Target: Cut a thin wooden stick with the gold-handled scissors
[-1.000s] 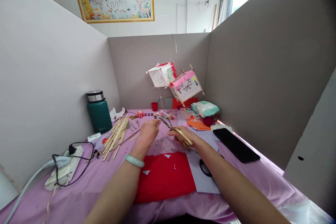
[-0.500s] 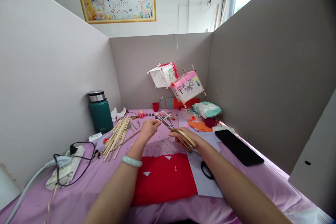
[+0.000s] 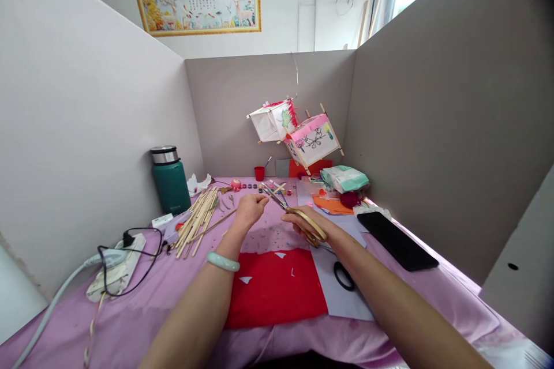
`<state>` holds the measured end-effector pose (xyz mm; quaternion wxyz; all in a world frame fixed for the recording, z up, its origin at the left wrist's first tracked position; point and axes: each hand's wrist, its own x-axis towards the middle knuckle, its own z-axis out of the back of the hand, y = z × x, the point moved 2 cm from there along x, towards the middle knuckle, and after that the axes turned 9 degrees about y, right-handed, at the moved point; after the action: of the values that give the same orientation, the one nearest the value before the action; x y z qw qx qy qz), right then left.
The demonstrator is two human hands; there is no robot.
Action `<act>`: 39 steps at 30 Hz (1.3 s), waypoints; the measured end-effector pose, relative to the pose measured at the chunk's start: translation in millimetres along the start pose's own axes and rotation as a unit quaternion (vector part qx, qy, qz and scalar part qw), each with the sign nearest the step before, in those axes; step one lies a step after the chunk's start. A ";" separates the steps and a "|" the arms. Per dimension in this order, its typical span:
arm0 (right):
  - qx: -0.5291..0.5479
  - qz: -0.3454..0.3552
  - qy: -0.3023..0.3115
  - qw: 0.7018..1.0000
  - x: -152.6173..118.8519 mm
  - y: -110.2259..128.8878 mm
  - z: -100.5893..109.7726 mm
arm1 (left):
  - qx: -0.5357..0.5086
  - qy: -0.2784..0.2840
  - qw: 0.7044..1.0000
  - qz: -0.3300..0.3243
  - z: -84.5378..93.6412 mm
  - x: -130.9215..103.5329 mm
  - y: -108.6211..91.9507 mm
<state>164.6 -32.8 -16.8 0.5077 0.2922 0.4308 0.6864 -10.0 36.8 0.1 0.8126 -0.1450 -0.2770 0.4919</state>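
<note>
Gripping gold-handled scissors (image 3: 308,222) — right hand (image 3: 305,223), fingers curled round the handles, blades angled up and away toward the left hand. Left hand (image 3: 251,209): fingertips pinched together near the blade tips; whatever they pinch, too small to tell. Below — red cloth (image 3: 277,294) bearing white scraps (image 3: 245,280). Left of the left hand: loose bundle of wooden sticks (image 3: 199,222).

The scissors (image 3: 289,209) are slanting above the worktop (image 3: 268,220) in the right hand (image 3: 309,222), their gold-coloured handles showing around the fingers and their silvery blades (slightly parted, it seems) pointing forward and to the left.
</note>
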 end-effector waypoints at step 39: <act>0.047 -0.023 -0.004 0.999 0.3 -1.4 -4.6 | 0.019 0.007 1.000 -0.016 -0.6 -0.8 -1.9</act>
<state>161.3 -33.7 -20.2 0.5108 0.3087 0.4670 0.6525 -8.6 35.2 0.3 0.8248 -0.1283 -0.2645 0.4830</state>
